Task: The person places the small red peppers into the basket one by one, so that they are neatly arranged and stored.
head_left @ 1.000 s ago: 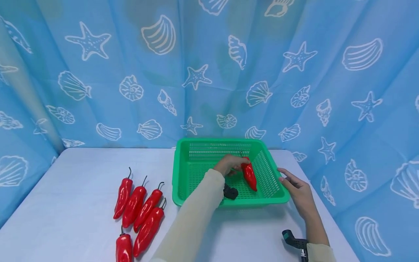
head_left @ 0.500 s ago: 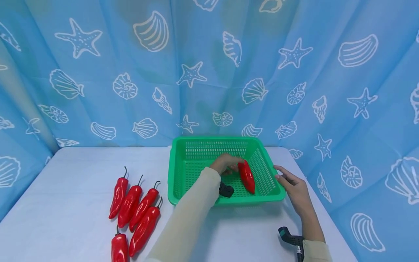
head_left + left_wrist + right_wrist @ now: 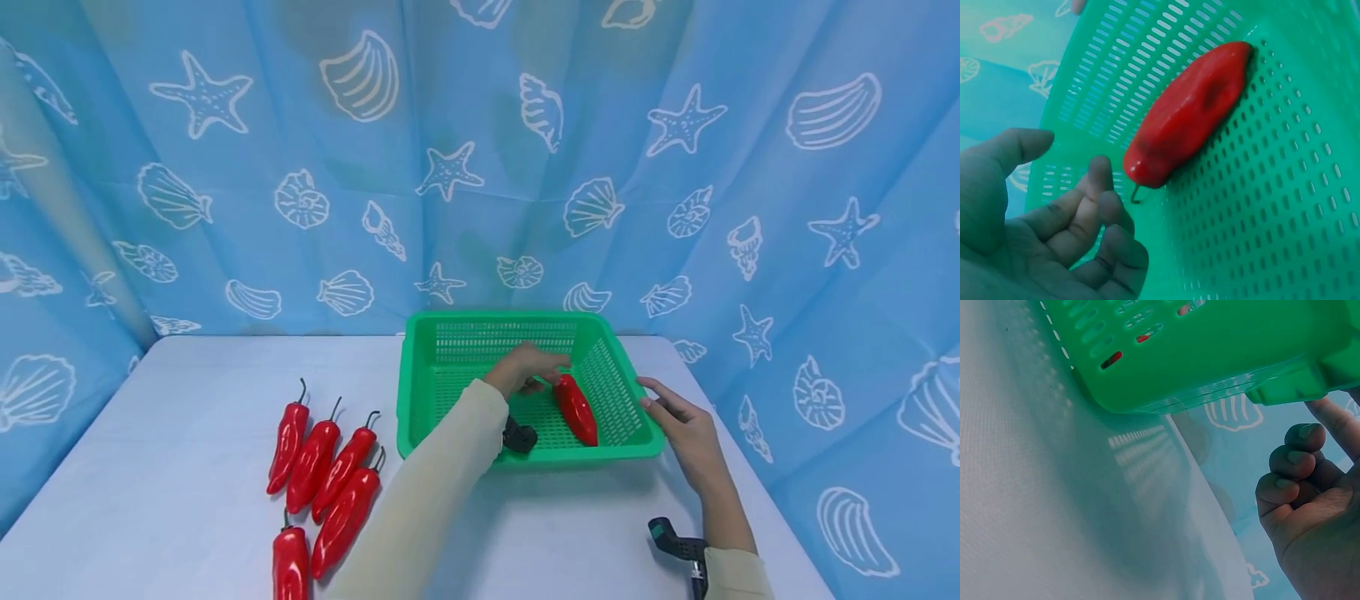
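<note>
A glossy red chili pepper (image 3: 576, 410) lies at the right end of the green plastic basket (image 3: 450, 461). Just beside its stem end is my left hand (image 3: 527, 367), reaching into the basket. In the left wrist view, a gap separates the pepper (image 3: 1188, 115) from the left hand (image 3: 1054, 231); its thumb and fingers are spread apart, holding nothing. My right hand (image 3: 686, 433) pinches the basket's right rim with thumb and index finger. In the right wrist view, the right hand's (image 3: 1316, 506) index finger touches beneath the rim, while the other fingers curl loosely; the thumb is mostly hidden.
Several red chili peppers (image 3: 347, 521) lie on the white tabletop (image 3: 187, 467) left of the basket, one cut off by the frame's bottom. Behind the table hangs a blue curtain (image 3: 465, 233) with white shells and starfish. Black wrist cameras (image 3: 675, 543) sit on both arms.
My left hand has let go of the red chili pepper, which now lies lower in the basket's right end. The right hand stays at the rim. The head view shifted slightly.
</note>
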`<state>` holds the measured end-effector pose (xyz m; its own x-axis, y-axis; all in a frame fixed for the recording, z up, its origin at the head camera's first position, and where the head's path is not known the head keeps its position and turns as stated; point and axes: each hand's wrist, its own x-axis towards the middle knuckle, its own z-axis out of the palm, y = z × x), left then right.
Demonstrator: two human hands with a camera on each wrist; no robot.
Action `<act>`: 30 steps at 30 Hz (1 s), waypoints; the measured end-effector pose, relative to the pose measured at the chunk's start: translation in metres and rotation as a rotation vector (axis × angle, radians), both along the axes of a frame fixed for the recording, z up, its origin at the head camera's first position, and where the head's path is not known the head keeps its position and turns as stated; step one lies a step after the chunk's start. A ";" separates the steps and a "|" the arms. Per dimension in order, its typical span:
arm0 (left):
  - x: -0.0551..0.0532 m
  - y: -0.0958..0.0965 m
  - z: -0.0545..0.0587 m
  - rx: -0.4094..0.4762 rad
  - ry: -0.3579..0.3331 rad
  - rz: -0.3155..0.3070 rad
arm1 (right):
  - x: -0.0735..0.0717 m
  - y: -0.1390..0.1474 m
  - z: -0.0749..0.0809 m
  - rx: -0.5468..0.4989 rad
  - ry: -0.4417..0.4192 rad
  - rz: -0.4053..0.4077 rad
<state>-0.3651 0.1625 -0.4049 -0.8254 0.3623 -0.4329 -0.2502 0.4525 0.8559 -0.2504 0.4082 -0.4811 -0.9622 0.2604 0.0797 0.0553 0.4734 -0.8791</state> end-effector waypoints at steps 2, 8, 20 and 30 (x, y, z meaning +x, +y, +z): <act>0.002 -0.002 0.003 0.015 0.011 -0.008 | 0.000 -0.001 0.001 -0.004 -0.002 -0.006; 0.006 -0.013 0.011 0.053 0.028 -0.018 | 0.000 -0.004 0.001 -0.012 -0.011 -0.010; 0.012 -0.032 0.021 0.171 0.082 -0.043 | 0.000 0.002 0.003 -0.009 -0.013 0.013; 0.026 -0.053 0.032 0.220 0.157 -0.093 | 0.002 -0.002 0.005 -0.032 -0.033 0.012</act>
